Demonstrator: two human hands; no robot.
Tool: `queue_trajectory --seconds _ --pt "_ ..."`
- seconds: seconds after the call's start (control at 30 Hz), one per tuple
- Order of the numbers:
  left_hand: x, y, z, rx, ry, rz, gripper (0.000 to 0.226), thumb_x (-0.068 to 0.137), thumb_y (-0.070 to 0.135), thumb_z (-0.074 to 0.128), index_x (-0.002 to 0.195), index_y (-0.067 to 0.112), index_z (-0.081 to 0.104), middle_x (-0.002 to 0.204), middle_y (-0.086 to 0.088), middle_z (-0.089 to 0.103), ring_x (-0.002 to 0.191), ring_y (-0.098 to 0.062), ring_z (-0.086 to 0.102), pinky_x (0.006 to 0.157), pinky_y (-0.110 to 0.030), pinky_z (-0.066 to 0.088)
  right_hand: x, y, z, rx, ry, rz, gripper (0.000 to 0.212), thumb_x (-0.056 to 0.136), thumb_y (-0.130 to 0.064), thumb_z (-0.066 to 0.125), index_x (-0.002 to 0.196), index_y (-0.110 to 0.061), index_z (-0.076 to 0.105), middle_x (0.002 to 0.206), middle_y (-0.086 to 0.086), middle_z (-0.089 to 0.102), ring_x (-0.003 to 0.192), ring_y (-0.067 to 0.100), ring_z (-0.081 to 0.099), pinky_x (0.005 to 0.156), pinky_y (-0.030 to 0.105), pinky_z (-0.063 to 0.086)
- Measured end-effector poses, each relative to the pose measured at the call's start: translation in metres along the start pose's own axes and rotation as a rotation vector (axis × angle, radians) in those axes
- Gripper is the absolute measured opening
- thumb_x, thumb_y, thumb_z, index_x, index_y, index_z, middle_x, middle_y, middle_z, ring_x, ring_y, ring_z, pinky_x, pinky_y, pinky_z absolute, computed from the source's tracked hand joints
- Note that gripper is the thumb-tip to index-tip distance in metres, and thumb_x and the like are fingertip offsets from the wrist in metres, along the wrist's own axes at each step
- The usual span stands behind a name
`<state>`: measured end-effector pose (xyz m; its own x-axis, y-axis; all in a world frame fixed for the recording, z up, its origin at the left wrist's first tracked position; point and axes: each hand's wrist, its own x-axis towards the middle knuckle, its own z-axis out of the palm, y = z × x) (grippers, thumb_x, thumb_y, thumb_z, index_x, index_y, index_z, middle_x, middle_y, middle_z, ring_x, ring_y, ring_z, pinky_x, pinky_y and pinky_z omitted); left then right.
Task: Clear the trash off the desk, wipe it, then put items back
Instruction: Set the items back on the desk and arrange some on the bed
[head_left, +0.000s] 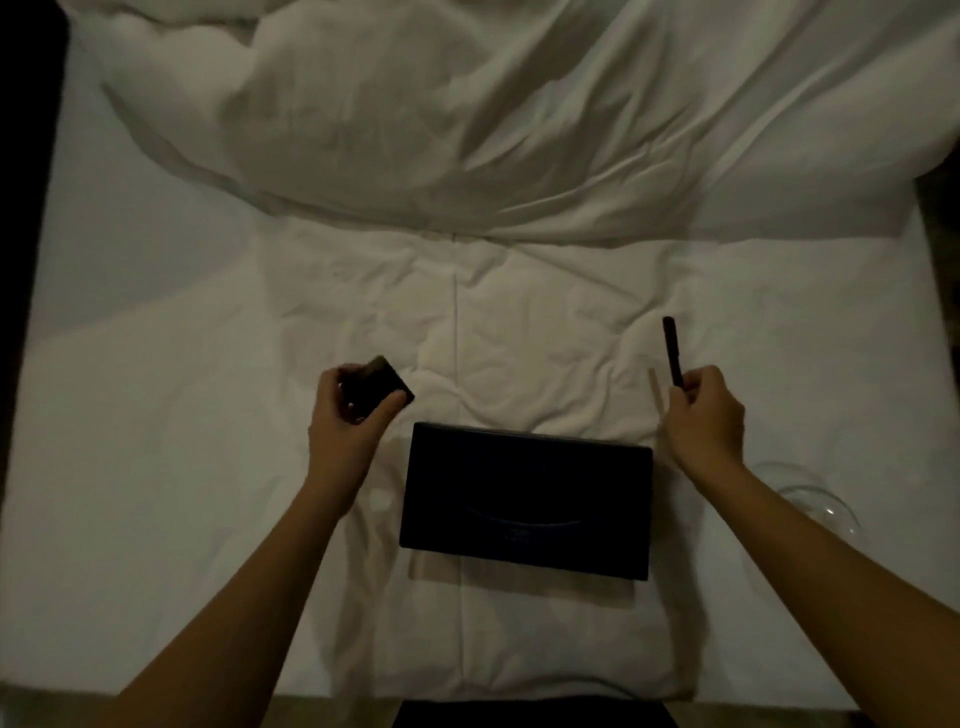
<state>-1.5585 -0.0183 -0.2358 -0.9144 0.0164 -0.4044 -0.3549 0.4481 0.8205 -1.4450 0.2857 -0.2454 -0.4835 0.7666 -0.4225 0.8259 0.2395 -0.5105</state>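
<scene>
We look down on a dim bed (156, 415) with a creased white sheet, its rumpled duvet (467, 130) bunched at the far side. A dark box (524, 499) lies near and central. Left of it, our left hand (343, 421) curls its fingers round a small dark flat item (376, 384). To the right, our right hand (706, 415) grips a dark pen (671, 353). A clear glass (815, 499) lies near right.

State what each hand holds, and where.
Left hand: small dark flat object, by its near end. Right hand: dark pen, by its lower end.
</scene>
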Motion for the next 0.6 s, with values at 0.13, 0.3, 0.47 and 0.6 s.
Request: queue_trajectory --seconds 0.13,0.3,0.47,0.6 --pt "-0.039 0.018 0.017 0.147 -0.318 0.167 0.042 0.059 0.042 0.069 0.097 0.034 0.053 0.098 0.012 0.06 0.09 0.004 0.056 0.082 -0.011 0.045 -0.026 0.03 -0.018 0.061 0.02 0.015 0.01 0.095 -0.005 0.046 0.102 -0.002 0.051 0.105 0.022 0.06 0.094 0.036 0.055 0.072 0.034 0.037" --pt "-0.074 0.015 0.046 0.42 -0.682 0.276 0.039 0.067 0.022 0.067 0.092 0.029 0.038 0.084 0.011 0.051 0.071 -0.001 0.051 0.065 -0.019 0.04 -0.061 0.061 -0.025 0.102 -0.003 -0.01 0.007 0.095 0.0 0.042 0.096 -0.008 0.043 0.1 0.02 0.053 0.087 0.029 0.049 0.071 0.032 0.034" --pt "-0.088 0.009 0.066 0.815 -0.737 0.423 0.063 0.079 0.023 0.068 0.135 0.025 0.037 0.126 0.003 0.05 0.107 -0.02 0.055 0.088 -0.031 0.045 -0.075 0.091 -0.031 0.031 0.036 0.016 0.016 0.095 0.0 0.043 0.109 0.006 0.047 0.11 0.022 0.046 0.098 0.033 0.047 0.078 0.033 0.035" --pt "-0.087 0.012 0.077 0.895 -0.753 0.494 0.064 0.081 0.027 0.067 0.138 0.026 0.038 0.128 0.003 0.045 0.106 -0.019 0.055 0.08 -0.028 0.047 -0.077 0.119 -0.038 -0.145 0.01 0.106 0.048 0.086 -0.015 0.066 0.123 0.007 0.043 0.124 0.028 0.042 0.11 0.043 0.044 0.091 0.048 0.041"
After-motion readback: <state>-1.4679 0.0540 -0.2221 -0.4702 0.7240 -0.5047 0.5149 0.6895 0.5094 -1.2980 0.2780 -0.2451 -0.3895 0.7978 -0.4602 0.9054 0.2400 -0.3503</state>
